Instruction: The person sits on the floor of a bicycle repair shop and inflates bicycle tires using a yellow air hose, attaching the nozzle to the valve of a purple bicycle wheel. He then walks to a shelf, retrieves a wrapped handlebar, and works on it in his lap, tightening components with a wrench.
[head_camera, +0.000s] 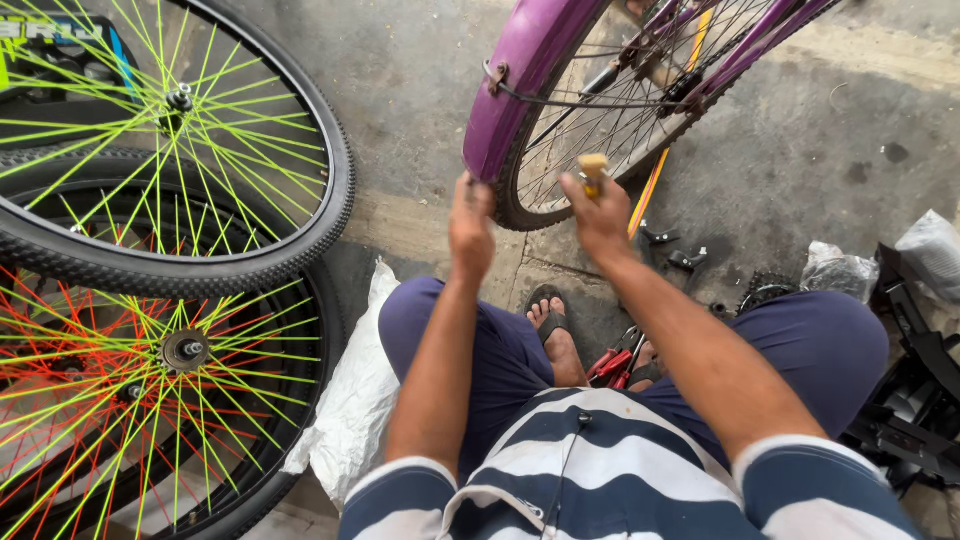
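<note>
A purple mudguard (520, 70) curves over a bicycle wheel (590, 130) with silver spokes at the top centre. My left hand (470, 225) grips the lower end of the mudguard and the tyre edge. My right hand (600, 215) is closed around a tool with a pale wooden handle (593, 168), held against the wheel's spokes just right of the tyre. Both forearms reach forward from my striped shirt over my knees in dark blue trousers.
Two wheels with neon green and orange spokes (170, 230) lie stacked at the left. A white sack (355, 400) lies beside my left knee. Red-handled pliers (615, 365) rest between my feet. Black parts and plastic bags (900, 330) sit at the right on the concrete floor.
</note>
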